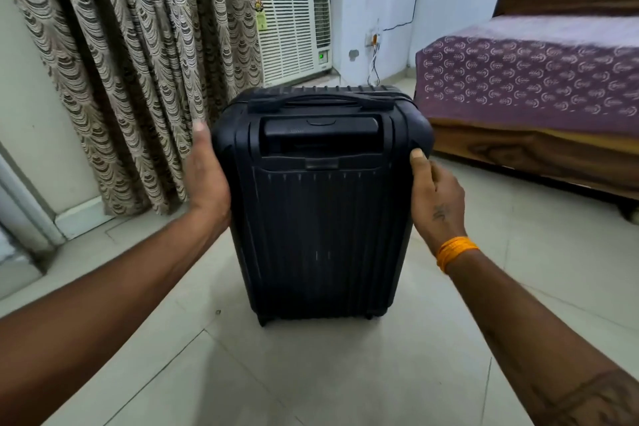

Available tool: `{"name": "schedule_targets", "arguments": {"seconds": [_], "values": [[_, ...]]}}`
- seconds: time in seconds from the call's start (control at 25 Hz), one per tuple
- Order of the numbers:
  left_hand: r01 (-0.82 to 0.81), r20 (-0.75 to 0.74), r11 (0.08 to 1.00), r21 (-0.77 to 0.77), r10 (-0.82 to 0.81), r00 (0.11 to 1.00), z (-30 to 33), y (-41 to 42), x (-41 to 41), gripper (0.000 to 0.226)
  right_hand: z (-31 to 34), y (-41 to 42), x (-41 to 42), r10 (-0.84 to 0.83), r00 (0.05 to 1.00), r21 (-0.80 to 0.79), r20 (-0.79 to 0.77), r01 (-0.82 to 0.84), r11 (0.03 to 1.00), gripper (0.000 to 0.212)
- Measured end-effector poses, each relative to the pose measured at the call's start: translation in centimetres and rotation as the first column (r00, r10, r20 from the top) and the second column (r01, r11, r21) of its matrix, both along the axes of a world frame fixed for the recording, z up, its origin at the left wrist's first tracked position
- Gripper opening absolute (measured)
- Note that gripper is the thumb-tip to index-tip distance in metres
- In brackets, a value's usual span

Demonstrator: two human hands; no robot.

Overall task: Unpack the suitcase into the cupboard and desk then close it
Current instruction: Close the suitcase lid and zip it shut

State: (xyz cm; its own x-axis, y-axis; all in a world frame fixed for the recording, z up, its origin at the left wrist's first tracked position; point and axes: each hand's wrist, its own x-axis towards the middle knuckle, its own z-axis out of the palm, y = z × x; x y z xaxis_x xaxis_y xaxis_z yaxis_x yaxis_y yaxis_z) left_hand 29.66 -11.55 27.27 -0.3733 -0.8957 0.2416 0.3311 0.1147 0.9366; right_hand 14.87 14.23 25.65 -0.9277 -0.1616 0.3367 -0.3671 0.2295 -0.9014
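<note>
A black suitcase (321,204) is seen standing upright and zipped shut on the tiled floor (311,373), its front face and far wheels hidden from view and its contents concealed. It is clasped at the upper sides by both hands: the left hand (207,176) is laid flat with straight fingers against the left side, while the right hand (436,199) is curled round the right corner, only its thumb plainly visible and its other fingers hidden behind the shell. Bare floor is left in front and on both sides, bounded by a curtain (138,62) on the left and a bed (532,86), cut off by the frame, on the right.
</note>
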Motion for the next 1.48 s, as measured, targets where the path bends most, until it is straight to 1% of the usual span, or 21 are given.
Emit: {"name": "schedule_targets", "arguments": {"seconds": [0.08, 0.12, 0.2, 0.24, 0.28, 0.36, 0.4, 0.44, 0.52, 0.56, 0.64, 0.72, 0.76, 0.92, 0.96, 1.04, 1.12, 1.2, 1.28, 1.36, 1.48], "values": [[-0.066, 0.104, 0.990, -0.125, 0.079, 0.991, 3.9, -0.3, -0.7, 0.040, 0.2, -0.8, -1.0, -0.102, 0.983, -0.018, -0.155, 0.100, 0.995, 0.049], [-0.049, 0.130, 0.981, -0.188, 0.075, 0.989, 6.0, -0.4, -0.9, 0.030, 0.7, -1.3, -1.7, -0.153, 0.956, -0.038, -0.250, 0.148, 0.988, 0.054], [0.049, 0.220, 0.956, -0.288, 0.016, 0.975, 10.2, 0.0, -0.8, 0.012, 2.6, -2.3, -3.0, -0.197, 0.900, -0.056, -0.389, 0.191, 0.980, 0.060], [0.115, 0.312, 0.935, -0.334, -0.005, 0.950, 12.0, 0.3, -1.0, 0.007, 3.9, -2.8, -3.5, -0.184, 0.879, -0.020, -0.440, 0.195, 0.981, 0.059], [0.203, 0.415, 0.908, -0.366, -0.036, 0.909, 13.1, 0.2, -1.5, 0.007, 5.2, -3.4, -3.9, -0.141, 0.859, 0.054, -0.492, 0.191, 0.980, 0.055], [0.374, 0.594, 0.855, -0.359, -0.100, 0.798, 14.0, 0.7, -2.2, 0.013, 7.2, -4.7, -4.0, 0.001, 0.816, 0.268, -0.578, 0.189, 0.945, 0.047], [0.435, 0.662, 0.829, -0.350, -0.109, 0.741, 14.1, 0.7, -2.7, 0.017, 7.9, -5.3, -4.0, 0.076, 0.812, 0.373, -0.578, 0.181, 0.910, 0.045], [0.471, 0.720, 0.802, -0.366, -0.076, 0.689, 13.9, 0.6, -3.3, 0.022, 8.8, -5.8, -4.0, 0.148, 0.819, 0.467, -0.554, 0.159, 0.870, 0.043], [0.526, 0.795, 0.708, -0.472, 0.084, 0.600, 13.7, 0.1, -4.4, 0.032, 10.7, -6.5, -4.0, 0.268, 0.818, 0.601, -0.509, 0.115, 0.791, 0.042], [0.542, 0.800, 0.658, -0.522, 0.159, 0.578, 13.7, 0.0, -4.7, 0.035, 11.5, -6.8, -4.0, 0.326, 0.803, 0.656, -0.499, 0.104, 0.748, 0.042], [0.539, 0.777, 0.602, -0.590, 0.239, 0.583, 14.0, -0.2, -5.1, 0.035, 12.9, -7.3, -4.0, 0.431, 0.768, 0.742, -0.473, 0.084, 0.665, 0.039], [0.527, 0.762, 0.593, -0.609, 0.254, 0.595, 13.9, -0.4, -5.5, 0.031, 14.0, -7.9, -4.1, 0.511, 0.746, 0.802, -0.428, 0.053, 0.595, 0.033], [0.516, 0.752, 0.598, -0.614, 0.245, 0.611, 14.0, -0.4, -5.7, 0.030, 14.7, -8.1, -4.1, 0.521, 0.746, 0.815, -0.415, 0.051, 0.577, 0.030], [0.503, 0.741, 0.676, -0.538, 0.095, 0.665, 14.7, -0.7, -6.6, 0.030, 16.3, -8.9, -4.4, 0.461, 0.793, 0.822, -0.399, 0.086, 0.563, 0.022], [0.507, 0.748, 0.692, -0.514, 0.071, 0.660, 15.0, -0.9, -7.0, 0.029, 16.8, -9.0, -4.6, 0.461, 0.807, 0.819, -0.369, 0.048, 0.571, 0.022], [0.503, 0.753, 0.735, -0.456, 0.018, 0.657, 15.3, -1.0, -7.2, 0.028, 17.6, -8.9, -4.8, 0.481, 0.832, 0.795, -0.276, -0.084, 0.601, 0.022], [0.490, 0.736, 0.757, -0.431, -0.019, 0.677, 16.9, -1.0, -6.8, 0.029, 19.7, -8.6, -4.5, 0.492, 0.849, 0.772, -0.194, -0.177, 0.610, 0.019], [0.493, 0.719, 0.747, -0.445, -0.030, 0.694, 19.9, -0.7, -6.1, 0.032, 23.0, -8.1, -3.9, 0.490, 0.854, 0.760, -0.174, -0.200, 0.618, 0.017], [0.490, 0.714, 0.752, -0.441, -0.037, 0.700, 24.4, -0.6, -5.9, 0.032, 27.4, -7.8, -3.9, 0.479, 0.863, 0.736, -0.158, -0.221, 0.640, 0.018], [0.519, 0.744, 0.752, -0.407, -0.058, 0.666, 29.0, 0.0, -5.8, 0.031, 31.6, -7.0, -3.7, 0.464, 0.877, 0.723, -0.123, -0.241, 0.647, 0.022], [0.585, 0.790, 0.724, -0.366, -0.091, 0.607, 37.0, 1.0, -5.5, 0.031, 39.3, -4.9, -3.2, 0.436, 0.898, 0.706, -0.057, -0.273, 0.653, 0.028]]}}
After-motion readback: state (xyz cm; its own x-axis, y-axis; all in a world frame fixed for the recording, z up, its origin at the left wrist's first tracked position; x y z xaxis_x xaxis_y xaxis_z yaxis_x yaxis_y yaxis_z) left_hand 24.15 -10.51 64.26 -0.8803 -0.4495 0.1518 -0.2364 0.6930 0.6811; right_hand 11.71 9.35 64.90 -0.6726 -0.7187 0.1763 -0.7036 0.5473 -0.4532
